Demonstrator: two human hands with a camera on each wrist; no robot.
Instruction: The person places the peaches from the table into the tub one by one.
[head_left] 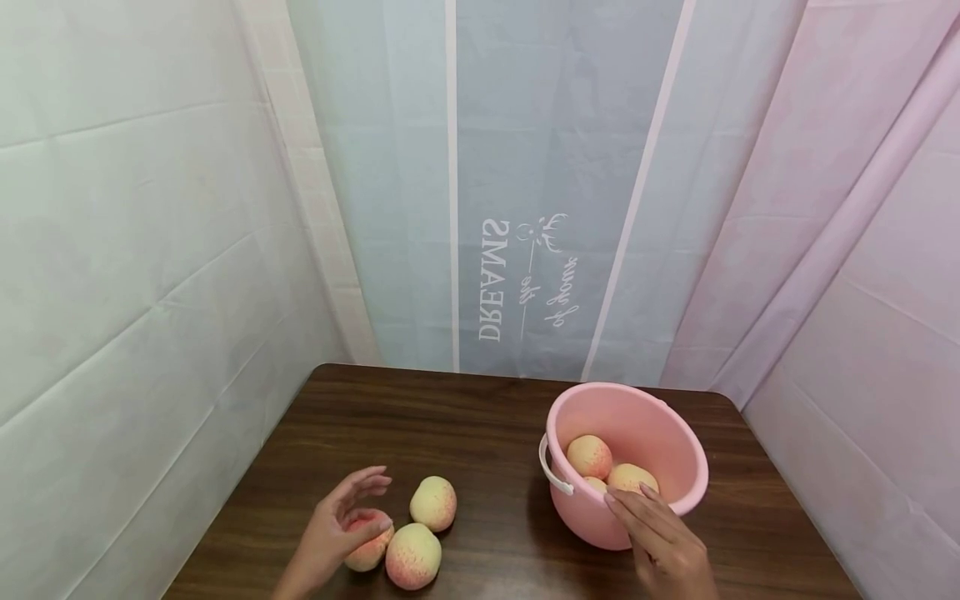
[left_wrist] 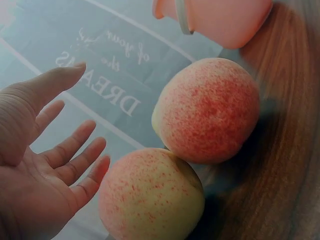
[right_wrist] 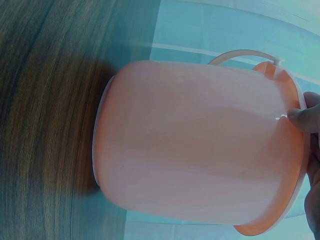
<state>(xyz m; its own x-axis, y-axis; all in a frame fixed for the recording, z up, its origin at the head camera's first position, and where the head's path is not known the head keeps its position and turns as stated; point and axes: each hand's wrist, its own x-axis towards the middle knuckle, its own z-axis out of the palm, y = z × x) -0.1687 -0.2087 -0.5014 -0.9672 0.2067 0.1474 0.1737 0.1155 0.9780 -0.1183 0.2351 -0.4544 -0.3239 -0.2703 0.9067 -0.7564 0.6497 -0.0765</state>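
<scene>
Nearest to you, your left hand reaches in from the lower left, its fingers loosely spread and its thumb lying across the front of the left peach; it does not grip it, and you cannot tell how firmly the two touch. Your right hand pinches the near rim of the pink bucket, thumb against the outer wall and fingers over the edge.

Just right of the left peach sits the front peach, blushed red on its lower part, and beyond that one lies the back peach; all three are grouped close together on the dark wooden table, well apart from the bucket.

On the right of the table, the bucket's mouth faces up and shows three more peaches inside, one of them largely hidden behind the rim. Its white handle hangs down on the left side.

Past the far table edge you see a grey-blue cloth with white lettering, "DREAMS" among it, mirrored and turned sideways.
</scene>
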